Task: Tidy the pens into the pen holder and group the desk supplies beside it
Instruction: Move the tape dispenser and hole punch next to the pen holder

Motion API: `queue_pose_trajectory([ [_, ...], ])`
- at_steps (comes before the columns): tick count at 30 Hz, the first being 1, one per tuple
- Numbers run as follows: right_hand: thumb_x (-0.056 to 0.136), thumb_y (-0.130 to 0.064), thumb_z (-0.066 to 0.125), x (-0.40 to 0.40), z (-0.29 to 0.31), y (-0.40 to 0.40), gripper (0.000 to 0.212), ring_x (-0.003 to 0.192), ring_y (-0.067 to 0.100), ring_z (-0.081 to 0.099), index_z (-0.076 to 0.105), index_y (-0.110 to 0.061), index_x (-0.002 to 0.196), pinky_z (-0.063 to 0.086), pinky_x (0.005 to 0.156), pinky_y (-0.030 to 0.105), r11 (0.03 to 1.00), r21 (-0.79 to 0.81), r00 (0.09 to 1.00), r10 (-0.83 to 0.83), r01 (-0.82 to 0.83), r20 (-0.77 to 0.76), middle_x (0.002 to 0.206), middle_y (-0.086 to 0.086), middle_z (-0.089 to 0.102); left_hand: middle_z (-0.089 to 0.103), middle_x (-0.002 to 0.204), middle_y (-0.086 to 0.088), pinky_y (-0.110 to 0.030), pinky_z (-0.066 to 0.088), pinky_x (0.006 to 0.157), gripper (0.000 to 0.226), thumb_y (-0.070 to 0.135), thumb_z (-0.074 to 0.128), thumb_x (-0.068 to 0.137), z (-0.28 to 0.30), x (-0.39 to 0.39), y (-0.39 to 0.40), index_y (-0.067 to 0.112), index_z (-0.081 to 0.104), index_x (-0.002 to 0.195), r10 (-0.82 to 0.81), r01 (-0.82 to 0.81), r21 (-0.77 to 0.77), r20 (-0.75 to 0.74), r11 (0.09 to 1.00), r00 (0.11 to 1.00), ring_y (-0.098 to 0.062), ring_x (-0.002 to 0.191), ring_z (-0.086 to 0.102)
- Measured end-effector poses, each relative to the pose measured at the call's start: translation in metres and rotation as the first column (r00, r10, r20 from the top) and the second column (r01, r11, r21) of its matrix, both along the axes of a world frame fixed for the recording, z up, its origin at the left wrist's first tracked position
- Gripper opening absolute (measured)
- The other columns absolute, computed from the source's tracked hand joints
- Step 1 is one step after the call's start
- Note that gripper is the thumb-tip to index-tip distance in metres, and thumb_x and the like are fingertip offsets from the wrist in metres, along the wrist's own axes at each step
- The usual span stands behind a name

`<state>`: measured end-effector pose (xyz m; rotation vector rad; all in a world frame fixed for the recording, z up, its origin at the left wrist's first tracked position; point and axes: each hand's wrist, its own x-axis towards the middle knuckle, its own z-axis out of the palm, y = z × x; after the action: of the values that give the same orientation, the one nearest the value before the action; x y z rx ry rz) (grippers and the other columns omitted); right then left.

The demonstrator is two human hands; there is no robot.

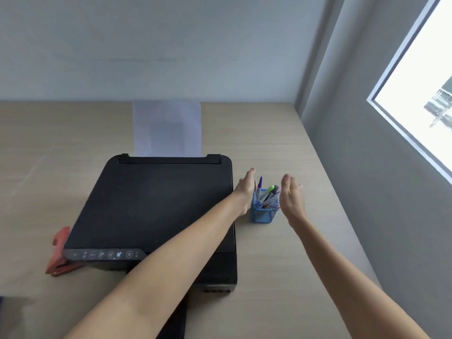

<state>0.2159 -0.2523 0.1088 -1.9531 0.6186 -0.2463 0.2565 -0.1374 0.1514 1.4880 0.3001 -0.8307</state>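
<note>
A blue mesh pen holder [264, 214] stands on the wooden desk [281, 265], just right of a black printer. Several pens [267, 197] stick out of it, among them a purple one and a green-capped marker. My left hand [245, 189] hovers flat at the holder's left side, fingers straight and pointing away. My right hand [292, 200] hovers at its right side, palm facing the holder. Neither hand grips anything; whether the left hand touches the pens is unclear.
The black printer [156, 209] fills the desk's middle, with white paper [167, 128] rising from its rear tray. A red-orange object [61, 253] pokes out from under its left front corner. A grey wall and a window [420, 99] close the right side.
</note>
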Motion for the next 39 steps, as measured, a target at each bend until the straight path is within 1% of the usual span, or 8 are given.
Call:
queue_pose_trajectory([
  [4,0.101,-0.034,0.021,0.010,0.051,0.052,0.047,0.119,0.035,0.045,0.054,-0.003,0.113,0.033,0.099,0.042,0.992,-0.086,0.990,0.100,-0.091,0.103,0.119,0.020,0.056,0.038,0.149,-0.013,-0.044,0.036,0.112,0.063,0.053,0.031,0.097,0.043,-0.011,0.077,0.014,0.032,0.146,0.009,-0.001,-0.063,0.127,0.998,0.992,-0.029,0.137,0.038],
  [11,0.098,-0.048,0.024,0.030,0.074,0.193,0.052,0.104,0.024,0.050,0.056,-0.012,0.119,0.040,0.096,0.042,0.921,-0.007,0.915,0.387,-0.388,0.119,0.126,0.013,0.058,0.059,0.119,-0.009,-0.042,0.045,0.099,0.048,0.048,0.033,0.099,0.054,-0.043,0.267,0.011,0.052,0.122,0.280,-0.302,0.042,0.272,0.952,0.921,-0.024,0.110,0.058],
  [14,0.098,-0.049,0.025,0.031,0.068,0.279,0.054,0.120,0.024,0.051,0.052,-0.015,0.129,0.039,0.095,0.034,0.850,0.043,0.850,0.522,-0.526,0.078,0.133,0.006,0.056,0.059,0.106,-0.005,-0.035,0.046,0.081,0.034,0.045,0.039,0.097,0.023,-0.068,0.358,0.015,0.056,0.102,0.375,-0.441,0.196,0.298,0.876,0.878,-0.020,0.090,0.058],
  [20,0.098,-0.037,0.034,0.016,0.049,0.430,0.047,0.108,0.039,0.056,0.057,0.002,0.109,0.048,0.086,0.041,0.736,0.086,0.740,0.671,-0.672,0.041,0.111,0.022,0.063,0.056,0.132,-0.019,-0.038,0.042,0.100,0.045,0.026,0.055,0.090,-0.035,-0.119,0.503,0.002,0.051,0.128,0.257,-0.499,0.692,0.431,0.521,0.865,-0.033,0.123,0.051],
  [23,0.097,-0.032,0.038,0.008,0.030,0.486,0.037,0.098,0.036,0.058,0.058,-0.003,0.108,0.045,0.076,0.035,0.686,0.023,0.684,0.727,-0.727,-0.066,0.097,0.013,0.064,0.046,0.131,-0.020,-0.043,0.044,0.096,0.051,0.024,0.064,0.081,-0.066,-0.143,0.556,0.002,0.046,0.123,0.267,-0.469,0.814,0.395,0.342,0.879,-0.037,0.124,0.043],
  [30,0.090,-0.019,0.050,0.015,-0.048,0.545,0.052,0.128,0.038,0.041,0.032,0.005,0.134,0.037,0.104,0.038,0.768,0.000,0.700,0.583,-0.640,-0.411,0.139,0.023,0.041,0.057,0.083,-0.003,-0.027,0.040,0.061,0.019,0.019,0.070,0.071,-0.115,-0.166,0.614,0.015,0.057,0.084,0.146,-0.311,0.826,0.275,0.470,0.950,-0.024,0.073,0.054],
  [35,0.083,-0.020,0.065,0.031,-0.073,0.547,0.044,0.102,0.034,0.063,0.054,0.000,0.121,0.055,0.084,0.041,0.894,0.161,0.765,0.442,-0.418,-0.469,0.116,0.016,0.062,0.048,0.056,0.003,-0.024,0.032,0.049,0.024,0.018,0.068,0.070,-0.122,-0.162,0.624,0.019,0.046,0.061,0.158,-0.345,0.817,0.307,0.462,0.939,-0.027,0.064,0.054],
  [39,0.072,-0.013,0.069,0.040,-0.071,0.547,0.034,0.090,0.030,0.067,0.063,-0.003,0.104,0.060,0.074,0.044,0.871,0.218,0.743,0.490,-0.441,-0.455,0.100,0.014,0.067,0.063,0.073,0.000,-0.026,0.043,0.058,0.012,0.023,0.071,0.073,-0.110,-0.161,0.634,0.025,0.060,0.077,0.283,-0.389,0.729,0.272,0.564,0.920,-0.026,0.076,0.061],
])
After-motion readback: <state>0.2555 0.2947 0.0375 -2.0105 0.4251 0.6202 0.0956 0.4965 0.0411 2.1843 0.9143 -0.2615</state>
